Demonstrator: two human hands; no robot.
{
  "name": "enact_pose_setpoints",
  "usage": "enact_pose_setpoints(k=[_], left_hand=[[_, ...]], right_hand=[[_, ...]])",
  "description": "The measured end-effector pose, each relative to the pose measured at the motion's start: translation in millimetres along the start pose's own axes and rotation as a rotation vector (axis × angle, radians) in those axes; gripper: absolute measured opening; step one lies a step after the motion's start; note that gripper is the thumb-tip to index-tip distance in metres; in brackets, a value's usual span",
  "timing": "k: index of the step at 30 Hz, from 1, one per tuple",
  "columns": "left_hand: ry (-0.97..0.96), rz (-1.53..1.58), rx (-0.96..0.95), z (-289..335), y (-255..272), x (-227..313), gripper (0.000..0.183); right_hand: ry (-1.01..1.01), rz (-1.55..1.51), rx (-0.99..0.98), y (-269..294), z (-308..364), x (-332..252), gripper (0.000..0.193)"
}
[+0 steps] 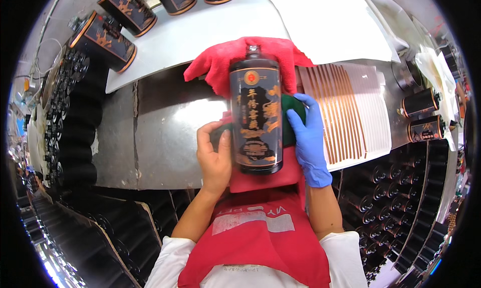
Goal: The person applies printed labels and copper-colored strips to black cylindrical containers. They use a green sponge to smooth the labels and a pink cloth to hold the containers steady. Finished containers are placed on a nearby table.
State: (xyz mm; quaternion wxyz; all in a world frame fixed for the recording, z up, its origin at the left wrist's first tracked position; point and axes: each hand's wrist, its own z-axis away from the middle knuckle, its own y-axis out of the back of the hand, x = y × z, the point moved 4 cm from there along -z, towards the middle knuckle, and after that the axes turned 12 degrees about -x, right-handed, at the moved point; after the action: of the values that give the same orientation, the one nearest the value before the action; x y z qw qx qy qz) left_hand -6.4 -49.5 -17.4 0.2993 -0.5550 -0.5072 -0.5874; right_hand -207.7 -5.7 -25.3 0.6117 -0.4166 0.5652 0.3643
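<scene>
A dark bottle (pixel 255 117) with a black cap and a gold-and-orange decorated label lies in front of me, its neck away from me. Under it are a red cloth (pixel 220 55) and a green cloth (pixel 291 118), which shows at its right side. My left hand (pixel 215 150), bare, is at the bottle's lower left side with fingers curled against it; their tips are partly hidden. On the other side my right hand (pixel 309 137), in a blue glove, grips the green cloth against the bottle, thumb and fingers bent around it.
To the right lies a pale sheet with rows of copper-coloured strips (pixel 345 112). Similar dark bottles (pixel 102 42) stand at the far left, and more (pixel 420 102) at the right. White sheets (pixel 325 22) cover the back. Racks of black bottles (pixel 381 198) flank the metal bench (pixel 165 152).
</scene>
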Motion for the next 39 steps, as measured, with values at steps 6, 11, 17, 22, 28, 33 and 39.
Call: enact_pose_setpoints(k=[6, 11, 17, 22, 28, 33, 39], left_hand=[[0.063, -0.374, 0.153, 1.2, 41.8, -20.0, 0.020], [-0.005, -1.117, -0.036, 11.7, 53.5, -35.4, 0.034], [-0.466, -0.600, -0.270, 39.0, 5.2, 45.9, 0.065], [-0.374, -0.485, -0.034, 40.6, -5.4, 28.3, 0.046], [-0.249, -0.481, -0.117, 33.8, 0.1, 17.8, 0.024], [-0.438, -0.599, -0.119, 40.5, 7.6, 35.3, 0.027], [-0.524, -0.597, -0.044, 36.1, 5.4, 47.9, 0.032]], right_hand=[[0.238, -0.085, 0.082, 20.9, -11.8, -57.9, 0.024], [0.595, 0.384, -0.477, 0.2, 69.2, -70.8, 0.037], [-0.042, -0.050, -0.289, 2.9, -4.4, -63.4, 0.022], [0.219, 0.087, -0.153, 3.0, -80.7, -95.0, 0.015], [0.587, 0.223, -0.438, -1.6, 51.6, -56.4, 0.028], [-0.272, -0.033, -0.299, 0.0, 18.6, -68.2, 0.020], [0.710, 0.536, -0.352, -21.0, -24.8, -100.3, 0.027]])
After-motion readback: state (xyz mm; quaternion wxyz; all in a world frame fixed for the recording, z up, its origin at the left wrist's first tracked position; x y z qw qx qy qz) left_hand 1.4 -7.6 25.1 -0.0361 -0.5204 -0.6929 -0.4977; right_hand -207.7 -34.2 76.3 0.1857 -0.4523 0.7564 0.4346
